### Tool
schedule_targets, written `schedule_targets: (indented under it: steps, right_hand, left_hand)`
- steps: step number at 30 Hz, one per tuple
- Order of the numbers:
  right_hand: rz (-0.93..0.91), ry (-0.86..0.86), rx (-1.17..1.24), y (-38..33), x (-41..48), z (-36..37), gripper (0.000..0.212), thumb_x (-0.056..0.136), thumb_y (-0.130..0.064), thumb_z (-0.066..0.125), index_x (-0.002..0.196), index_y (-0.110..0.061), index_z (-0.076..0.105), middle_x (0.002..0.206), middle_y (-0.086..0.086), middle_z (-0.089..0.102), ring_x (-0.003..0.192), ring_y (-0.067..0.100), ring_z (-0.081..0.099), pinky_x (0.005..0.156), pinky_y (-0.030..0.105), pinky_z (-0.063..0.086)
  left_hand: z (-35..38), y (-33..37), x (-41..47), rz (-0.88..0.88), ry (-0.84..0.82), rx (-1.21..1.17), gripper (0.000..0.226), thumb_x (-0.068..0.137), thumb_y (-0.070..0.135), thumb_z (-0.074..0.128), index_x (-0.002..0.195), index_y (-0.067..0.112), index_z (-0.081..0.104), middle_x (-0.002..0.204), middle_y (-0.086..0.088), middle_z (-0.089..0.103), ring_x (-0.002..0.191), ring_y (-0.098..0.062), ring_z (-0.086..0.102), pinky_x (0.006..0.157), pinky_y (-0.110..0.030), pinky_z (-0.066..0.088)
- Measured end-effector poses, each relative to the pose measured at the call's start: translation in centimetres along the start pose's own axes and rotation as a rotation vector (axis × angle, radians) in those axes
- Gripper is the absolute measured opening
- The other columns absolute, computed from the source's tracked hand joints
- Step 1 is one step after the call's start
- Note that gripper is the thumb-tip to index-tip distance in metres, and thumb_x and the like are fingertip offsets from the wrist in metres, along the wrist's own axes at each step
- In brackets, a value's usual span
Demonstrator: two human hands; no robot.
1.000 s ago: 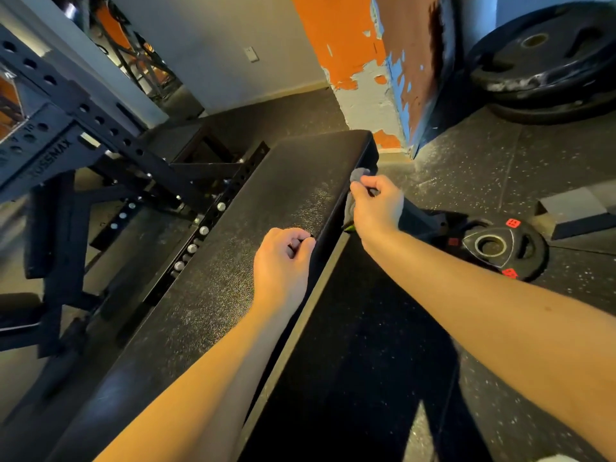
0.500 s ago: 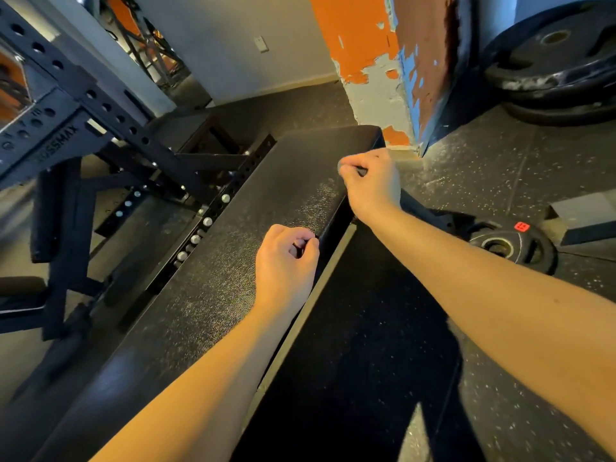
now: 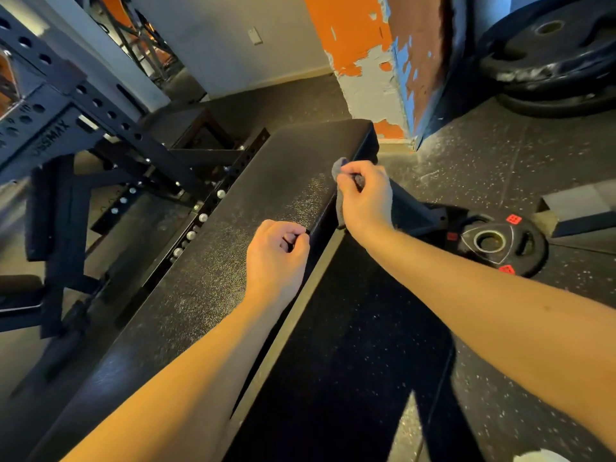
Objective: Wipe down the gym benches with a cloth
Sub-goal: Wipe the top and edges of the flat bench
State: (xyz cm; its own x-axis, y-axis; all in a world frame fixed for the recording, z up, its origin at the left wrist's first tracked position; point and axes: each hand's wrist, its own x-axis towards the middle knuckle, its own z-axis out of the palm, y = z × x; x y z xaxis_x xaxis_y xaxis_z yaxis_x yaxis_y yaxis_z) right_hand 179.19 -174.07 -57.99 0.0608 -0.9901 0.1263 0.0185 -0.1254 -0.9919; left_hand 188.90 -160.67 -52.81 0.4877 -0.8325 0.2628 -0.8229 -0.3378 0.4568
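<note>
A long black padded bench (image 3: 233, 248) runs from the lower left up to the middle of the view. My right hand (image 3: 365, 198) grips a dark grey cloth (image 3: 339, 168) and holds it against the bench's right side edge near its far end. Only a fold of the cloth shows above and below my fingers. My left hand (image 3: 276, 258) rests on the bench's right edge closer to me, fingers curled into a fist with nothing seen in them.
A black perforated rack frame (image 3: 83, 128) stands left of the bench. A small weight plate with red marks (image 3: 500, 241) lies on the rubber floor at right. Large plates (image 3: 550, 51) are stacked at top right beside a peeling orange pillar (image 3: 366, 61).
My right hand with the cloth slid along the bench's side edge toward the far end, then back slightly toward me. My left hand stayed in place.
</note>
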Motion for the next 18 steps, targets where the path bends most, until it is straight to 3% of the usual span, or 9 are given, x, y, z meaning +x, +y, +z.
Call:
schedule_targets:
  steps: [3, 7, 10, 14, 16, 18]
  right_hand:
    - [0.1, -0.061, 0.069, 0.1, -3.8, 0.4, 0.006, 0.102, -0.027, 0.059, 0.101, -0.032, 0.057, 0.108, -0.006, 0.052, 0.089, 0.015, 0.068, 0.077, 0.032, 0.062]
    - [0.219, -0.263, 0.131, 0.6, -9.5, 0.4, 0.011, 0.1, -0.015, 0.062, 0.092, -0.021, 0.057, 0.103, 0.004, 0.06, 0.076, 0.002, 0.066, 0.06, 0.014, 0.053]
    - [0.287, -0.265, 0.171, 0.7, -8.9, 0.3, 0.007, 0.098, -0.012, 0.065, 0.092, -0.013, 0.061, 0.097, 0.003, 0.065, 0.069, -0.001, 0.068, 0.054, 0.01, 0.049]
    - [0.33, -0.083, 0.206, 0.1, -4.9, 0.1, 0.007, 0.099, -0.02, 0.064, 0.093, -0.022, 0.063, 0.095, 0.001, 0.066, 0.068, 0.007, 0.07, 0.063, 0.025, 0.061]
    - [0.334, 0.018, 0.174, 0.0, -3.0, 0.3, 0.009, 0.099, -0.023, 0.064, 0.091, -0.027, 0.062, 0.095, -0.002, 0.067, 0.08, 0.013, 0.071, 0.076, 0.038, 0.063]
    - [0.326, 0.057, 0.143, -0.1, -2.5, 0.5, 0.009, 0.099, -0.026, 0.064, 0.091, -0.029, 0.061, 0.101, -0.003, 0.066, 0.088, 0.018, 0.071, 0.081, 0.04, 0.063]
  left_hand:
    - [-0.6, 0.4, 0.3, -0.002, -0.056, 0.025, 0.011, 0.094, 0.022, 0.065, 0.088, 0.031, 0.069, 0.09, 0.015, 0.057, 0.076, 0.003, 0.05, 0.068, -0.018, 0.037]
    - [-1.7, 0.3, 0.9, 0.035, -0.149, 0.092, 0.014, 0.096, 0.019, 0.063, 0.098, 0.03, 0.072, 0.092, 0.015, 0.058, 0.076, 0.001, 0.053, 0.067, -0.016, 0.037]
    - [-2.4, -0.2, 0.7, 0.065, -0.183, 0.14, 0.016, 0.097, 0.02, 0.063, 0.103, 0.031, 0.073, 0.096, 0.014, 0.058, 0.08, -0.005, 0.057, 0.067, -0.013, 0.037]
    - [-3.4, -1.1, -0.2, 0.048, -0.178, 0.11, 0.011, 0.095, 0.021, 0.067, 0.093, 0.027, 0.076, 0.093, 0.016, 0.062, 0.084, 0.002, 0.056, 0.07, -0.016, 0.041]
    - [-4.1, -1.7, -0.8, 0.04, -0.186, 0.088, 0.01, 0.095, 0.022, 0.068, 0.091, 0.028, 0.076, 0.092, 0.017, 0.063, 0.08, 0.008, 0.054, 0.068, -0.016, 0.039]
    - [-4.6, -2.3, -1.4, 0.052, -0.195, 0.079, 0.008, 0.095, 0.023, 0.069, 0.095, 0.027, 0.076, 0.092, 0.015, 0.062, 0.076, 0.009, 0.052, 0.067, -0.01, 0.036]
